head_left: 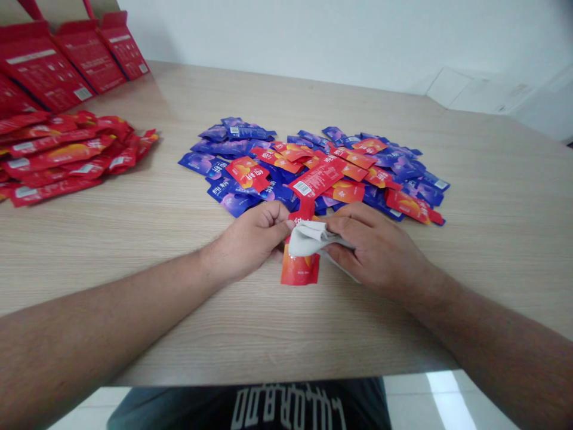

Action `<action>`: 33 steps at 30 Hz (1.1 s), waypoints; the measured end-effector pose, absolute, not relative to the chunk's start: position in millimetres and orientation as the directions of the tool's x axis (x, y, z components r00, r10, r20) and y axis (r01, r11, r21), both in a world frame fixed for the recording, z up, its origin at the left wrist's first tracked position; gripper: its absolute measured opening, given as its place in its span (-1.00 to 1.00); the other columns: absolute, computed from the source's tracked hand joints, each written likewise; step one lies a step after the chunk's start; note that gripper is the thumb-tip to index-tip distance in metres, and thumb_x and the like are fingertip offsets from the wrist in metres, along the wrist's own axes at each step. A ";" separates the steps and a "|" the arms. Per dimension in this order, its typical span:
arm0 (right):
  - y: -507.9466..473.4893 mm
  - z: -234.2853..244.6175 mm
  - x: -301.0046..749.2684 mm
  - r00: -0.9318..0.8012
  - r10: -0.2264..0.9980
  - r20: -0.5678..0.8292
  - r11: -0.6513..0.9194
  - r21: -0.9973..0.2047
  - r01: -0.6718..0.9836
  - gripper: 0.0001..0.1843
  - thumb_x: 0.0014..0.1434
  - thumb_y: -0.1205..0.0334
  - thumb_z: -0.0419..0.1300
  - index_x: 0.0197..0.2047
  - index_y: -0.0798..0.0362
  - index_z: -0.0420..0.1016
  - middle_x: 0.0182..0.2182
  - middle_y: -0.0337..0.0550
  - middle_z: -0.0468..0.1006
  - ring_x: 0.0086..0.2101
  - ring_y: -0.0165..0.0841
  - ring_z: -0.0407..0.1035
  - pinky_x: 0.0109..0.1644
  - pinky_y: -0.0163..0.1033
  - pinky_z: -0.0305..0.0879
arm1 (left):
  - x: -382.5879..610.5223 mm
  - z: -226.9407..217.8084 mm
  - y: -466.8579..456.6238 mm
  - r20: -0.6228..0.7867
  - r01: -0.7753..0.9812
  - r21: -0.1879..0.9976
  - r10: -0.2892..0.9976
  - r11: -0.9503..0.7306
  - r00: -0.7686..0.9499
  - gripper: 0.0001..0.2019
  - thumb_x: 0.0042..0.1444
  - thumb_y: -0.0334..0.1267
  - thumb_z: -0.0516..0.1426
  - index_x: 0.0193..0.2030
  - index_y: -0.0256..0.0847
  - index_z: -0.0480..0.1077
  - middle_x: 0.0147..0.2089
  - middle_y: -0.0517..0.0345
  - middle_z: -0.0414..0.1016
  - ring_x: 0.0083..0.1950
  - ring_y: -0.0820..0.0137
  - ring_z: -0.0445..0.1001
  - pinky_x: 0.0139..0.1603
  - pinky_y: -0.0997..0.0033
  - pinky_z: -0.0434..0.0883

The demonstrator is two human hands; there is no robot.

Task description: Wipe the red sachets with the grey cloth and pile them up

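My left hand (250,237) is closed, pinching the top of a red and orange sachet (301,269) that lies on the wooden table (179,310). My right hand (373,251) is closed on a grey-white cloth (308,237) and presses it across the sachet's upper half. Just beyond both hands lies a heap of several blue and red sachets (313,170).
A pile of red sachets (62,155) lies at the table's left. Behind it stand red cartons (67,63). White flat boxes (478,92) lean at the far right by the wall. The table's front edge runs close to my body.
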State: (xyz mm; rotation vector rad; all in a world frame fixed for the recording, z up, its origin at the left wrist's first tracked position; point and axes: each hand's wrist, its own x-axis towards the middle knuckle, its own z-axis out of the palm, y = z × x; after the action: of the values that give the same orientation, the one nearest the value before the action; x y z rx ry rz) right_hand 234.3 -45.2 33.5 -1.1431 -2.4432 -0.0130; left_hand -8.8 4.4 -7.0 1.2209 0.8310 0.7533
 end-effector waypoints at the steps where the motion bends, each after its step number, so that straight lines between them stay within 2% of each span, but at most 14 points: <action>1: -45.1 33.2 234.3 -0.563 0.728 0.392 0.660 -0.175 0.731 -0.73 0.43 0.18 0.23 0.10 0.12 0.54 -0.02 0.08 0.57 -0.04 -0.10 0.51 0.04 0.01 0.50 | -8.8 -7.0 4.3 -0.134 -0.050 0.982 0.854 0.183 0.502 -0.71 0.26 -0.05 0.31 -0.24 -0.19 0.36 -0.34 0.21 0.46 -0.37 0.47 0.45 -0.31 0.44 0.51; 6: -45.7 30.7 232.9 -0.577 0.712 0.400 0.674 -0.158 0.722 -0.75 0.42 0.18 0.24 0.08 0.12 0.55 -0.04 0.08 0.59 -0.06 -0.11 0.51 0.01 0.00 0.50 | -6.8 -3.6 1.8 -0.143 -0.065 0.978 0.867 0.197 0.478 -0.73 0.25 -0.10 0.29 -0.27 -0.19 0.33 -0.36 0.20 0.45 -0.39 0.47 0.44 -0.34 0.45 0.49; 11: -50.3 30.8 229.2 -0.658 0.640 0.396 0.759 -0.195 0.621 -0.78 0.40 0.29 0.21 0.06 0.11 0.59 -0.09 0.02 0.62 -0.08 -0.15 0.50 -0.01 -0.04 0.50 | -5.1 -1.0 0.4 -0.167 -0.072 0.972 0.876 0.222 0.452 -0.76 0.24 -0.15 0.28 -0.28 -0.19 0.31 -0.39 0.21 0.45 -0.42 0.47 0.43 -0.39 0.45 0.49; 16: -58.0 36.3 226.1 -0.797 0.539 0.273 0.842 -0.206 0.499 -0.70 0.39 0.32 0.22 0.15 0.01 0.59 -0.04 -0.05 0.64 -0.10 -0.19 0.51 -0.01 -0.05 0.49 | -5.9 -0.5 -0.1 -0.163 -0.083 0.971 0.873 0.225 0.459 -0.74 0.24 -0.14 0.29 -0.29 -0.21 0.32 -0.41 0.22 0.46 -0.45 0.50 0.42 -0.45 0.53 0.43; 22: -61.1 41.6 226.2 -0.849 0.496 0.183 0.868 -0.146 0.475 -0.72 0.41 0.33 0.17 0.11 -0.02 0.60 -0.09 -0.07 0.66 -0.12 -0.19 0.53 -0.04 -0.08 0.48 | -5.5 2.2 -2.4 -0.175 -0.103 0.963 0.871 0.248 0.458 -0.73 0.21 -0.14 0.31 -0.28 -0.22 0.32 -0.39 0.22 0.46 -0.43 0.50 0.44 -0.41 0.50 0.49; 28: -57.4 39.7 230.2 -0.832 0.517 0.200 0.855 -0.157 0.493 -0.73 0.39 0.32 0.20 0.10 -0.02 0.61 -0.05 -0.04 0.66 -0.11 -0.19 0.52 -0.04 -0.08 0.48 | -6.1 1.4 -1.8 -0.153 -0.113 0.966 0.871 0.231 0.467 -0.72 0.23 -0.12 0.31 -0.29 -0.21 0.32 -0.40 0.25 0.43 -0.46 0.54 0.39 -0.47 0.58 0.39; 33: -52.1 38.2 232.5 -0.778 0.549 0.305 0.833 -0.126 0.538 -0.76 0.38 0.32 0.21 0.06 0.06 0.62 -0.09 -0.02 0.64 -0.13 -0.16 0.51 -0.05 -0.05 0.48 | -5.6 0.3 -1.9 -0.159 -0.115 0.965 0.878 0.234 0.451 -0.72 0.22 -0.12 0.32 -0.28 -0.20 0.32 -0.40 0.25 0.45 -0.44 0.50 0.42 -0.43 0.53 0.43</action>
State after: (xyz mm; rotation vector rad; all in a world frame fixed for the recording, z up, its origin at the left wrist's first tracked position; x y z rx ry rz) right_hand 232.5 -52.1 38.2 -0.8203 -2.6839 0.0451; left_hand -5.6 -1.9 0.3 1.1243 0.8498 0.8085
